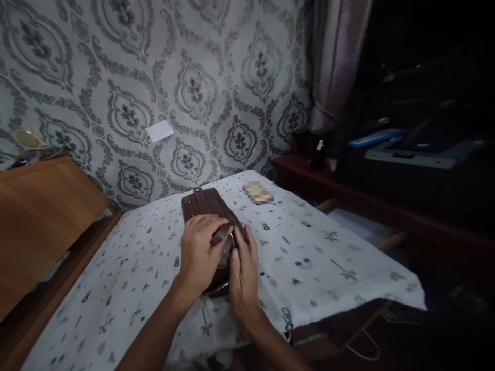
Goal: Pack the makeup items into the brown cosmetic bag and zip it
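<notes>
Far left: a wooden headboard-like panel [42, 216] stands at an angle beside the counter, under patterned wallpaper [154, 77] with a white card [159, 130] stuck on it.
Counter: a white printed cloth [328, 257] covers it; its near right corner hangs over the edge.
Your left hand [199, 255]: it lies flat on top of the brown pouch, fingers curled and pressed together, fingertips over a small brown flap or pull at the zip.
Brown pouch [207, 206]: a long ribbed leather case, lying lengthwise away from you in the middle of the cloth; its far end shows a small metal stud, its near end is hidden under your hands.
Zip [232, 239]: a short run of metal teeth shows between your two hands; whether it is open or closed here is hard to tell.
Your right hand [244, 273]: fingers straight and together, laid against the pouch's right side, thumb tip by the zip.
Doing it well: in my judgement, keep the right hand bracing the pouch so it does not slide on the loose cloth, and pull along the zip line, not upward.
Further right: a small blurred card [258, 192] lies on the cloth, apart from the pouch; a dark shelf [386, 206] stands beyond.
</notes>
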### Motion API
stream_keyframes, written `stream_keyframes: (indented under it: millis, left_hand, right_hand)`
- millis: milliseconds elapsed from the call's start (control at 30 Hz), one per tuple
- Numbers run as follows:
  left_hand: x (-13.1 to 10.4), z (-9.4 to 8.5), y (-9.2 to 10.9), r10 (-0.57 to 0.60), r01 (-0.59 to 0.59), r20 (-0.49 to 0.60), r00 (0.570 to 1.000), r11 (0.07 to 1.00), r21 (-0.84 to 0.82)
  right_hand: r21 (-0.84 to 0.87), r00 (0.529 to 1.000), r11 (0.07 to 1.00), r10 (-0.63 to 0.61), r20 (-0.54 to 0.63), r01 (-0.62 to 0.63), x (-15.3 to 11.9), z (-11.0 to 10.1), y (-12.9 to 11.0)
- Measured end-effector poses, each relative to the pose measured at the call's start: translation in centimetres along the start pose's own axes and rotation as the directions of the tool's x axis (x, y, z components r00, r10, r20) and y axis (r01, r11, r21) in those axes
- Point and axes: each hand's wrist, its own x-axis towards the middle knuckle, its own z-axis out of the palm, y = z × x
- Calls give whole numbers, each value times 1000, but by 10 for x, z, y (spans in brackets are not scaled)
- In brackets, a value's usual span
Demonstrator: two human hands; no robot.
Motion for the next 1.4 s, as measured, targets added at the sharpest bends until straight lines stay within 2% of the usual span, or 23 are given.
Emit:
stream_keyframes:
  millis: [100, 233, 433, 600, 733, 800, 900, 1167, 1400]
  left_hand:
    - [0, 5, -2, -66, 58, -96, 993, 995, -86]
    - [0, 8, -2, -71, 53, -135, 988, 989, -135]
    - [-1, 5, -3, -12, 0, -58, 998, 982, -190]
    - [-10, -12, -14, 17, -11, 23, 1000, 974, -225]
    - [-26, -26, -33, -77, 76, 2, 997, 976, -202]
    - [-32, -27, -43, -136, 131, -10, 991, 966, -225]
    - [-35, -25, -51, -169, 151, -50, 984, 955, -256]
    - [-24, -19, -45, -230, 192, -141, 963, 952, -236]
    - [-20, -21, -45, -309, 257, -94, 946, 896, -362]
  right_hand:
    - [4, 1000, 1000, -7, -12, 7, -1, 1, 2]
    - [3, 999, 999, -41, 13, 41, -2, 0, 5]
    - [-15, 998, 999, -50, 36, 50, 0, 0, 6]
    - [-1, 997, 997, -74, 32, 74, 0, -2, 7]
    - [-21, 996, 996, -91, 21, 91, 2, -6, 2]
    - [-52, 992, 991, -122, 17, 123, 4, -6, -4]
    - [-109, 980, 974, -198, 13, 198, 9, -4, -11]
    - [-195, 953, 935, -301, 11, 298, 18, 7, -8]
    - [-230, 957, 929, -286, 58, 291, 19, 4, -10]
